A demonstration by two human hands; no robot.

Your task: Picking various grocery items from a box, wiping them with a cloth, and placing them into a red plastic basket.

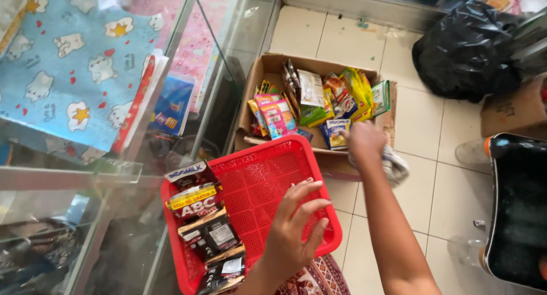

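My left hand [296, 226] lies flat, fingers spread, on the mesh floor of a red plastic basket [262, 175]. Several dark sachet packs [208, 232] are stacked along the basket's left side. My right hand [364, 140] reaches out over the near edge of an open cardboard box [259, 73] on the floor and clutches a grey striped cloth [395, 165]. Colourful sachet packets [319, 101] fill the box. A blue and white pack [336, 130] sits just under my right hand's fingers.
A glass display cabinet [114, 175] stands to the left, holding patterned wrapping paper [68, 67]. A black plastic bag [467, 50] and a brown carton [513, 110] sit at the top right. A black container [518, 209] and clear bottles [470, 152] stand on the tiled floor at right.
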